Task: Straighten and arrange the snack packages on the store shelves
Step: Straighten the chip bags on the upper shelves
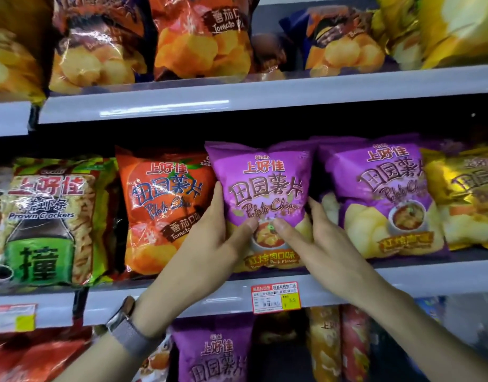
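Observation:
A purple potato chip bag (262,186) stands upright on the middle shelf (226,295), tilted slightly left. My left hand (209,241) grips its lower left edge, thumb pressed on the front. My right hand (317,241) grips its lower right edge, thumb also on the front. To its left stands an orange tomato chip bag (160,205). A second purple bag (383,197) stands to its right, with a dark gap between the two.
A green prawn cracker bag (49,219) and a gold bag (468,197) flank the row. The upper shelf (237,97) holds several chip bags. A red price label (275,297) sits on the shelf edge. Another purple bag (212,354) stands on the lower shelf.

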Tool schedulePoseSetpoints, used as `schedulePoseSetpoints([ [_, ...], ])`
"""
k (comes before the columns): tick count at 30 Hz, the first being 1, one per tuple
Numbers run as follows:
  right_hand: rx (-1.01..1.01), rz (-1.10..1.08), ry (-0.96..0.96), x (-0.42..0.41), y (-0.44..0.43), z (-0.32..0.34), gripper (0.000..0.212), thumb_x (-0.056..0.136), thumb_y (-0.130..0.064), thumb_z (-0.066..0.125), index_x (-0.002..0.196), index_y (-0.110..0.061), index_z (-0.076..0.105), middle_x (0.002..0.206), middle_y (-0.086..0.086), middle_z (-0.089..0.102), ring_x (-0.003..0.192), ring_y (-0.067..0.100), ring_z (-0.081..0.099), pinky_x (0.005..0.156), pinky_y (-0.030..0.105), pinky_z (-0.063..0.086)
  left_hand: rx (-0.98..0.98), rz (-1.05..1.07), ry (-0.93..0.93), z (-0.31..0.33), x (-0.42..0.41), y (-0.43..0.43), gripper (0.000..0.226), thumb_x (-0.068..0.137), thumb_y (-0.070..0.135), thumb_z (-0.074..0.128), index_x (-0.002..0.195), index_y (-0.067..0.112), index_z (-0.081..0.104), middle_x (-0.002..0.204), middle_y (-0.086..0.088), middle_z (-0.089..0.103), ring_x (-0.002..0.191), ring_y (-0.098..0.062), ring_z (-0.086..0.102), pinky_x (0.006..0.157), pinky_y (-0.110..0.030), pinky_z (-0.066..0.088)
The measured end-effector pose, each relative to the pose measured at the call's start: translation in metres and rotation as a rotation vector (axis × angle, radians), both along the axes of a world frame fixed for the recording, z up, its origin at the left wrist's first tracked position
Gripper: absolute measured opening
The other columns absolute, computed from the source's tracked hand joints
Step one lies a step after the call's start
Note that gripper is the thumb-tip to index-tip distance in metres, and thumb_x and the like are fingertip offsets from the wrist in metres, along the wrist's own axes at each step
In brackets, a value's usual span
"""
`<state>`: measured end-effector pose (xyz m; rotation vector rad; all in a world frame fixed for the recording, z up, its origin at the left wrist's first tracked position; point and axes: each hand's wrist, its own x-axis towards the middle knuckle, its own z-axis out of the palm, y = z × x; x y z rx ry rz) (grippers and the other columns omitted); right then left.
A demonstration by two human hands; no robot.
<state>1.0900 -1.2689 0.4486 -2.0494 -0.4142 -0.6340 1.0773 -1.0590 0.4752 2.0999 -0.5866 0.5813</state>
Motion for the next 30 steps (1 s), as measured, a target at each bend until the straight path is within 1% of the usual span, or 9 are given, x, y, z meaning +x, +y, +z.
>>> schedulePoseSetpoints([
  [3, -0.02, -0.007, 0.018, 0.001, 0.0, 0.006, 0.079, 0.081, -0.085, 0.049, 0.146, -0.042, 0.039, 0.135, -0.021, 0.063, 0.127, 0.007, 0.059, 0.112, 0.042, 0.045, 0.025, 0.023, -0.012, -0.004, 0.0, 0.003, 0.088, 0.102, 0.05, 0.055, 0.168, 0.036, -0.001, 0.135, 0.013, 0.067, 0.116, 0.001, 0.063, 0.091, -0.01, 0.044],
  [5, -0.035, -0.024, 0.019, 0.0, 0.002, 0.006, 0.081, 0.08, -0.087, 0.046, 0.147, -0.041, 0.039, 0.136, -0.021, 0.062, 0.128, 0.008, 0.058, 0.113, 0.042, 0.044, 0.038, 0.02, -0.041, -0.005, 0.0, 0.007, 0.079, 0.102, 0.048, 0.056, 0.166, 0.038, 0.01, 0.126, 0.014, 0.07, 0.112, -0.001, 0.065, 0.09, -0.013, 0.046],
  [7, -0.049, -0.045, 0.011, -0.003, 0.004, 0.004, 0.079, 0.082, -0.087, 0.045, 0.146, -0.04, 0.04, 0.134, -0.023, 0.062, 0.127, 0.006, 0.058, 0.113, 0.041, 0.043, 0.057, 0.026, -0.074, -0.007, -0.002, 0.01, 0.058, 0.103, 0.043, 0.058, 0.145, 0.06, 0.021, 0.114, 0.02, 0.071, 0.103, 0.004, 0.065, 0.081, -0.006, 0.046],
  [9, -0.087, -0.067, 0.016, -0.005, 0.004, 0.005, 0.073, 0.086, -0.084, 0.044, 0.144, -0.039, 0.042, 0.132, -0.023, 0.063, 0.125, 0.006, 0.059, 0.112, 0.039, 0.044, 0.092, 0.049, -0.098, -0.008, -0.004, 0.011, 0.052, 0.103, 0.039, 0.058, 0.131, 0.066, 0.024, 0.109, 0.024, 0.068, 0.1, 0.007, 0.062, 0.077, -0.003, 0.043],
  [14, -0.181, -0.087, 0.037, -0.007, 0.0, 0.009, 0.066, 0.09, -0.082, 0.042, 0.138, -0.037, 0.044, 0.128, -0.019, 0.065, 0.118, 0.007, 0.062, 0.106, 0.04, 0.049, 0.151, 0.101, -0.098, -0.014, -0.006, 0.017, 0.078, 0.101, 0.047, 0.059, 0.167, 0.037, 0.019, 0.137, 0.024, 0.061, 0.119, 0.005, 0.06, 0.1, -0.021, 0.049],
  [18, -0.223, -0.074, 0.04, -0.007, -0.005, 0.007, 0.071, 0.089, -0.084, 0.042, 0.144, -0.037, 0.039, 0.134, -0.017, 0.059, 0.123, 0.009, 0.059, 0.107, 0.039, 0.048, 0.179, 0.178, -0.096, -0.015, -0.012, 0.012, 0.083, 0.095, 0.056, 0.06, 0.167, 0.033, 0.026, 0.134, 0.022, 0.064, 0.117, 0.001, 0.061, 0.088, -0.013, 0.045],
  [24, -0.379, -0.051, 0.071, -0.011, -0.01, 0.01, 0.091, 0.089, -0.081, 0.04, 0.156, -0.021, 0.025, 0.153, 0.0, 0.049, 0.138, 0.022, 0.049, 0.112, 0.043, 0.042, 0.194, 0.289, -0.093, -0.017, -0.027, 0.006, 0.072, 0.094, 0.063, 0.06, 0.156, 0.03, 0.048, 0.137, 0.014, 0.068, 0.124, -0.008, 0.064, 0.101, -0.033, 0.051],
  [28, -0.427, 0.011, 0.087, -0.019, -0.023, 0.013, 0.089, 0.094, -0.074, 0.044, 0.162, -0.025, 0.014, 0.162, -0.002, 0.037, 0.145, 0.019, 0.041, 0.118, 0.042, 0.037, 0.189, 0.339, -0.061, -0.016, -0.048, -0.005, 0.04, 0.097, 0.058, 0.061, 0.126, 0.032, 0.066, 0.103, 0.014, 0.077, 0.098, -0.01, 0.071, 0.086, -0.041, 0.057],
  [30, -0.442, 0.03, 0.078, -0.024, -0.028, 0.012, 0.089, 0.095, -0.072, 0.045, 0.164, -0.027, 0.009, 0.165, -0.004, 0.032, 0.148, 0.018, 0.036, 0.12, 0.042, 0.034, 0.205, 0.38, -0.061, -0.015, -0.057, -0.009, 0.04, 0.092, 0.059, 0.057, 0.121, 0.033, 0.067, 0.1, 0.012, 0.076, 0.097, -0.013, 0.071, 0.084, -0.044, 0.058],
])
